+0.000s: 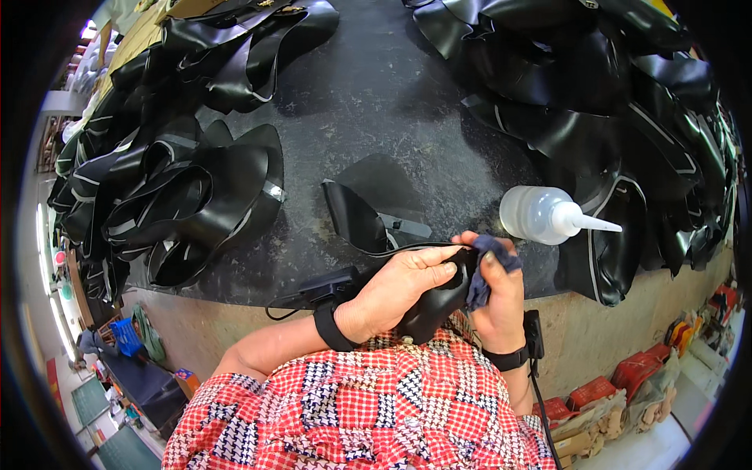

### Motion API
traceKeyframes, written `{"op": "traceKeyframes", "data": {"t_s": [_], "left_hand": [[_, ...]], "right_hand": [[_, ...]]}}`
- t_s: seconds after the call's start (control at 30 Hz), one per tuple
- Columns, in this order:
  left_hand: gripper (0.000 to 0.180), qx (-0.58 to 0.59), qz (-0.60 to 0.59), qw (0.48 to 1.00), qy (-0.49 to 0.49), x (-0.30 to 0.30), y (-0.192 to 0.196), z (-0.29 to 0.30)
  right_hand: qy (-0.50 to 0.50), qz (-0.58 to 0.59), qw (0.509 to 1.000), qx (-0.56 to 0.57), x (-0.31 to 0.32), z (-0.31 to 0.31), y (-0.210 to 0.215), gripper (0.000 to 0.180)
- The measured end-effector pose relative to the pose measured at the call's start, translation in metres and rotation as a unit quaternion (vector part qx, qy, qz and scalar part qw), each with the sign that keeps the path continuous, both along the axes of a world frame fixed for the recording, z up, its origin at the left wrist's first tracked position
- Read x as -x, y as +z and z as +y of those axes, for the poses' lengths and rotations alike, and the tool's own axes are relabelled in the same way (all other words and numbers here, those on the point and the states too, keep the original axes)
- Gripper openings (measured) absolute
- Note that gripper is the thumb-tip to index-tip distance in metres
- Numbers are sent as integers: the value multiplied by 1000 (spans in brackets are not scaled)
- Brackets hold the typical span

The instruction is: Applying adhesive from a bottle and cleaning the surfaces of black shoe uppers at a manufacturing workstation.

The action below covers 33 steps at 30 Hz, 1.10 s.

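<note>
Clamped in the left hand (399, 286), thumb on top and fingers beneath: a black rubber tube (431, 301), pulled close to the chest, apparently to steady the patch being rubbed. Pinched shut in the right hand (497, 294), just at three o'clock of the left: a small dark cloth (489, 266), pressed against the tube's upper face, fingertips bunching it into a pad. Trailing off toward eleven o'clock across the table (392, 102): the tube's loose end, curling up as a flap (352, 215). At two o'clock of the hands, near but not touching: a clear squeeze bottle (544, 213), lying on its side with nozzle pointing to three o'clock, within easy reach of the cloth hand. Heaped at nine to eleven o'clock: a pile of tubes (164, 196); at one to three o'clock, well apart, a second, bigger heap (619, 94). Worn on both wrists: black bands, with a cord running off the left one.
</note>
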<state>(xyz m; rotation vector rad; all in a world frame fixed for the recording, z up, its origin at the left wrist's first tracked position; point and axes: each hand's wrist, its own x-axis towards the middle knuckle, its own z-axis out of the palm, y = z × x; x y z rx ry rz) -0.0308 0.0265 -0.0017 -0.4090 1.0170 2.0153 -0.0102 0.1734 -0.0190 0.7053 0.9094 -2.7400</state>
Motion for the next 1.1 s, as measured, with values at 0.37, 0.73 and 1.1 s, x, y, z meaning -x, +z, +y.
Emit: {"op": "traceKeyframes", "data": {"t_s": [0.37,0.73,1.1], "left_hand": [[33,120,153,975,-111,-9,-4,4],[33,8,23,1000,-9,-1,1,-9],[27,226,310,915,-123,-15,-10,-12]], "right_hand": [[-7,-21,975,-222,8,-6,-6,13],[104,145,940,-291,0,-4,2,25],[71,-9,982,-175,10,-14,1,8]]}}
